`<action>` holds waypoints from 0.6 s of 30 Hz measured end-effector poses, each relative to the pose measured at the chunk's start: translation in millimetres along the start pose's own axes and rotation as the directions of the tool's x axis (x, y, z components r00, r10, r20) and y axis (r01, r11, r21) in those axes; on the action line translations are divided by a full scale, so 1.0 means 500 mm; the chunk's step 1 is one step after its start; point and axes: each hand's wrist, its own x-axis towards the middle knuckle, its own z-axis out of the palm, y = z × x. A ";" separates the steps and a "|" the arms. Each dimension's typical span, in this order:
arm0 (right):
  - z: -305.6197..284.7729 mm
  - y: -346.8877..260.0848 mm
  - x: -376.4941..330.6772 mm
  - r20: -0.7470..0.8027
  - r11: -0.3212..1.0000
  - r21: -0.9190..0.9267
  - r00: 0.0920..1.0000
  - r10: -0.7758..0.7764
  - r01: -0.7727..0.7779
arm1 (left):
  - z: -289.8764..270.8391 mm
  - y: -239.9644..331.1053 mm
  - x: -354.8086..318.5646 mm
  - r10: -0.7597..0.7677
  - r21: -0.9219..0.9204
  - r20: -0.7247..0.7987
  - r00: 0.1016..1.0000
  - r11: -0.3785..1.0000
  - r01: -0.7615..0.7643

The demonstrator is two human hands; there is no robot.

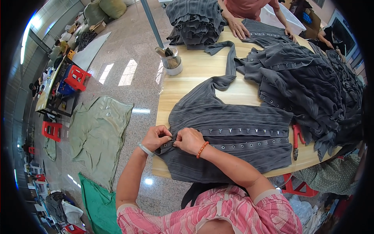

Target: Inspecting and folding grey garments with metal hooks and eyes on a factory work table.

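A dark grey ribbed long-sleeved top (241,113) lies spread on the wooden table in front of me. Two strips run along its front, one with metal hooks and the other with metal eyelets. At its left end, my left hand (156,138) pinches the edge of the front strip between thumb and fingers. Close beside it, my right hand (189,140) grips the same edge, its fingers bent together. The fingertips hide the exact spot they hold. One sleeve stretches away toward the far side of the table.
Red-handled pliers (297,141) lie right of the top. A large heap of grey garments (307,78) fills the table's right side; a folded stack (196,23) stands far off, near a tin of tools (171,61). Across the table, another person's hands (238,29) rest on a similar garment.
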 end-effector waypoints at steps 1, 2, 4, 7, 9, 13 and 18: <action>0.000 0.004 -0.001 0.002 1.000 -0.001 1.000 0.008 -0.008 | -0.001 -0.003 0.002 -0.003 -0.007 0.003 1.000 1.000 0.003; 0.000 0.008 -0.003 0.005 1.000 -0.002 1.000 0.016 -0.016 | -0.001 -0.004 0.002 -0.005 -0.014 0.005 1.000 1.000 0.005; 0.000 0.018 -0.018 -0.015 1.000 0.003 1.000 -0.001 0.001 | 0.002 -0.004 0.003 -0.008 -0.010 -0.004 1.000 1.000 0.008; -0.013 0.025 -0.039 -0.006 1.000 0.011 1.000 -0.006 0.006 | -0.003 -0.007 0.005 -0.019 -0.019 -0.012 1.000 1.000 0.018; -0.016 0.030 -0.051 -0.046 0.997 0.070 0.998 -0.034 0.037 | -0.008 -0.008 0.006 -0.025 -0.029 -0.009 1.000 0.999 0.024; -0.015 0.049 -0.068 -0.083 0.993 0.082 0.994 -0.077 0.084 | -0.005 0.000 0.007 -0.031 0.095 -0.009 0.999 0.995 0.032; -0.026 0.053 -0.088 -0.141 0.995 0.050 0.987 -0.074 0.082 | 0.065 0.069 -0.003 0.311 0.616 -0.132 0.941 0.769 -0.168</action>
